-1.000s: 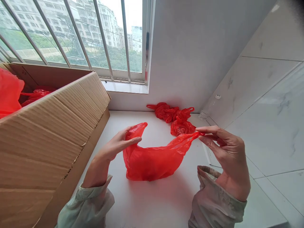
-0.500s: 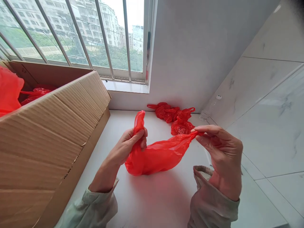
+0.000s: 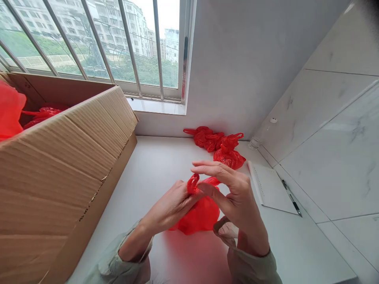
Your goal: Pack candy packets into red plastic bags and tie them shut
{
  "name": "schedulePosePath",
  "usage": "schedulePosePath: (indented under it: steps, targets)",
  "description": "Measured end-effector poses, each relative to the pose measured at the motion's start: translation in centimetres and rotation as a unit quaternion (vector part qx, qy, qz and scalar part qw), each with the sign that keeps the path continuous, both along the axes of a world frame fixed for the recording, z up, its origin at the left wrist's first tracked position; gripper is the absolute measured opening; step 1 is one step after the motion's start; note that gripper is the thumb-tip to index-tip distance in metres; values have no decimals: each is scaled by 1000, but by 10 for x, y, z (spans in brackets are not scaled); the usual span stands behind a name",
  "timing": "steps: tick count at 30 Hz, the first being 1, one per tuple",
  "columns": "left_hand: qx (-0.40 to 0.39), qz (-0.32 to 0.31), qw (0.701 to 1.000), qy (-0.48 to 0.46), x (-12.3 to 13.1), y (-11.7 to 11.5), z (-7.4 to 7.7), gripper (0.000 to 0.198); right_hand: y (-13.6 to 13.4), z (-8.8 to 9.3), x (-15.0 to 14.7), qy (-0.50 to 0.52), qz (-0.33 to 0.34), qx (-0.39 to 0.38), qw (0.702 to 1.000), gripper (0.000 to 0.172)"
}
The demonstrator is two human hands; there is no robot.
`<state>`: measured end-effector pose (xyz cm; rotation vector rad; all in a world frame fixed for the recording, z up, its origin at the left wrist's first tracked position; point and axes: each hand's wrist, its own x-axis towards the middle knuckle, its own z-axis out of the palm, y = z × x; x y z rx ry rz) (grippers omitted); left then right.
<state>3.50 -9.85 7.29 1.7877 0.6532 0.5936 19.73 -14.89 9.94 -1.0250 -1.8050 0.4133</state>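
A red plastic bag [image 3: 198, 217] is bunched up over the white counter [image 3: 154, 169], just in front of me. My left hand [image 3: 171, 205] pinches one of its twisted handles, which loops up between my hands. My right hand [image 3: 227, 189] meets it from the right, thumb and lower fingers closed on the other handle while the index finger stretches out above. Both hands touch at the bag's top.
Several knotted red bags [image 3: 219, 144] lie at the counter's back by the wall. A large open cardboard box [image 3: 65, 157] with more red bags [image 3: 38, 114] fills the left side. A notepad [image 3: 271, 187] and pen [image 3: 291, 199] lie on the right by the tiled wall.
My hands have come together from wide apart. The bag, stretched between them before, is now gathered into a bunch with its handles crossed at the top.
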Motion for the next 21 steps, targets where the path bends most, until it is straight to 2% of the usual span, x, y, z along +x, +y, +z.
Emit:
schedulePosePath:
  steps: [2,5,7,9,11,14,17,19,21]
  targets:
    - [-58,-12,998,19,-3,4,-1,41,2,0,13,-56,-55,-28,996,33]
    - [-113,-16,993,13,-7,8,-2,52,5,-1,26,-60,-69,-99,991,13]
    - [-143,-18,990,1,-7,8,-2,58,5,-1,28,-20,-74,-98,992,7]
    - [-174,-28,984,-24,-7,8,-2,58,3,0,24,-2,-77,-57,995,7]
    - [-205,-44,976,-64,-6,9,-2,52,-1,3,18,-22,-50,-18,998,12]
    - [-252,-62,960,-107,-6,15,-1,31,-12,6,13,-91,53,-21,994,20]
    - [-232,-98,961,-113,-9,21,1,22,-19,8,16,-117,135,-46,983,17]
    - [-187,-125,968,-113,-10,22,3,18,-18,8,20,-39,106,-26,993,14]
    - [-129,-140,976,-107,-12,19,5,13,-10,7,22,46,41,-13,998,13]
